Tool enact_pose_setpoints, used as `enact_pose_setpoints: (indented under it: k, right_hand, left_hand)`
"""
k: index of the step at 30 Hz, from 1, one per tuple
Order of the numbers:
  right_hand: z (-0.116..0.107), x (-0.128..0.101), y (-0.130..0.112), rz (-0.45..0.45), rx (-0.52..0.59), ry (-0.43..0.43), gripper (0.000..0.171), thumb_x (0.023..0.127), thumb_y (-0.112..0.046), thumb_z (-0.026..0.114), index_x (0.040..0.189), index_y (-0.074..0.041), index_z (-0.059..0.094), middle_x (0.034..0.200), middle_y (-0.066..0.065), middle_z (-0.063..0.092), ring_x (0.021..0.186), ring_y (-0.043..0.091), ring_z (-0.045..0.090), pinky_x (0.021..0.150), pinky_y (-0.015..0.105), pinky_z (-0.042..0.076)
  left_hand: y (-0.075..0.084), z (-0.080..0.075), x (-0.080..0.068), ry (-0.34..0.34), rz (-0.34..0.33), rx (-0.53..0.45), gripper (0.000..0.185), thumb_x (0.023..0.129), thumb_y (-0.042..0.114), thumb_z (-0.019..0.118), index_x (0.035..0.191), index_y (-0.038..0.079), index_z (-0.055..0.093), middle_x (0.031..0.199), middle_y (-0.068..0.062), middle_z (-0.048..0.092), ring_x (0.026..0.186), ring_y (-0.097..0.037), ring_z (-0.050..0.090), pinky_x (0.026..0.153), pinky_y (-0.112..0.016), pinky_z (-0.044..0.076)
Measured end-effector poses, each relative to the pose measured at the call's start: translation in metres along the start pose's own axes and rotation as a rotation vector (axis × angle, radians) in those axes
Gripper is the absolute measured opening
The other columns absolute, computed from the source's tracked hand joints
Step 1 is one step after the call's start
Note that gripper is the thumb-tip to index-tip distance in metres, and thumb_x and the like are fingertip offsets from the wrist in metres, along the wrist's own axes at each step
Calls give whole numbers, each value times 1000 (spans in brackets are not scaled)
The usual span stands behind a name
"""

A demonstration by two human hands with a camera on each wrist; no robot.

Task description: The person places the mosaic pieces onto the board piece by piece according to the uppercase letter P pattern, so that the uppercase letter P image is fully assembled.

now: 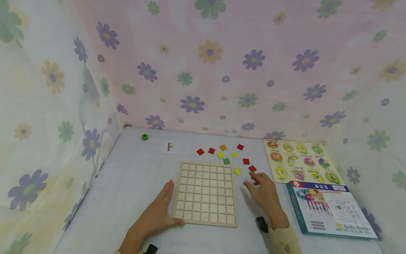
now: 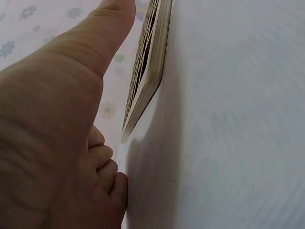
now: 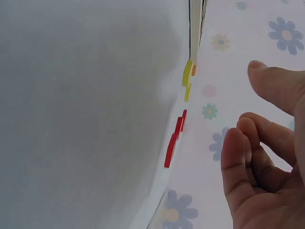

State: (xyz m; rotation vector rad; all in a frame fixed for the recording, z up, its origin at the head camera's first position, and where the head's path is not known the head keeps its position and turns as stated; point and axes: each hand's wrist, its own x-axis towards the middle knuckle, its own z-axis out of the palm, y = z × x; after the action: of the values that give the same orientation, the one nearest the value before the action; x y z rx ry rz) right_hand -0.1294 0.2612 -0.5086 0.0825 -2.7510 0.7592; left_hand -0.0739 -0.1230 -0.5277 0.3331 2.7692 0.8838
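Note:
A wooden grid board (image 1: 206, 192) with empty square cells lies flat on the table. My left hand (image 1: 158, 211) rests flat beside its left edge, thumb against the near corner; the left wrist view shows the thumb (image 2: 95, 38) by the board's edge (image 2: 147, 71). My right hand (image 1: 264, 192) hovers right of the board with fingers loosely bent and holds nothing. Its fingertips are near a red square tile (image 1: 252, 168). More red, yellow, orange and green tiles (image 1: 226, 161) lie scattered beyond the board. The right wrist view shows the curled fingers (image 3: 248, 157) and tiles (image 3: 174, 143) edge-on.
A fruit peg puzzle (image 1: 299, 160) and a printed box (image 1: 328, 208) lie at the right. A small pattern card (image 1: 171, 146) and a green ring (image 1: 144, 137) sit at the far left. Floral cloth walls enclose the table on three sides.

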Motion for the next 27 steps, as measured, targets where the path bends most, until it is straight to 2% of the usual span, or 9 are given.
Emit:
enact_pose_setpoints:
  k: [8, 17, 27]
  right_hand:
    - [11, 12, 0, 33, 33, -46, 43, 84, -21, 86, 121, -3, 74, 97, 9, 69, 83, 20, 67, 74, 30, 60]
    - [20, 26, -7, 101, 47, -99, 46, 87, -22, 83, 126, -2, 70, 104, 13, 71, 89, 24, 68, 83, 42, 62]
    - [32, 33, -5, 115, 56, -121, 45, 87, -21, 83, 125, -1, 70, 103, 12, 72, 89, 22, 68, 83, 40, 62]
  left_hand:
    - [0, 4, 0, -7, 22, 20, 146, 58, 84, 75, 164, 8, 9, 173, -9, 10, 159, -29, 18, 125, -48, 32]
    - [0, 6, 0, 15, 65, 59, 143, 60, 83, 74, 164, 6, 13, 173, -9, 12, 159, -29, 19, 126, -49, 30]
    - [1, 7, -1, 35, 84, 73, 141, 60, 81, 77, 163, 4, 18, 172, -11, 17, 158, -29, 21, 126, -48, 31]
